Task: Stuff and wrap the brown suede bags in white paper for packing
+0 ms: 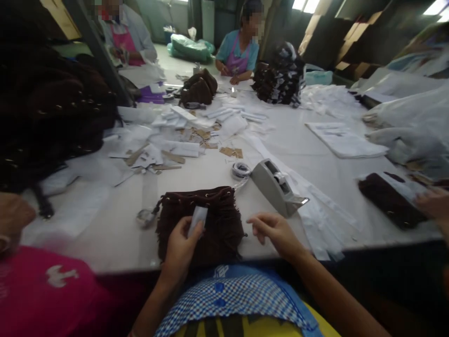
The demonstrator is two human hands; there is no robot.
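A dark brown fringed drawstring bag [219, 234], with metal eyelets along its top, lies on the table in front of me. My left hand [182, 241] rests over the bag's left half and pinches a small whitish packet [199, 220] between thumb and fingers. To the right of the bag, apart from it, my right hand [275, 232] hovers with curled fingers; anything small in them is too blurred to make out. A grey tape dispenser [275, 185] stands just beyond that hand. Beside it lies a coil of clear-looking material [241, 170].
Paper scraps and brown tags [231, 152] cover the table's middle. Dark bags [59, 107] pile up at left; another brown bag [391, 199] lies right, near a co-worker's hand [433, 203]. Two people work across the table. A pink-clad neighbour [52, 290] sits close on my left.
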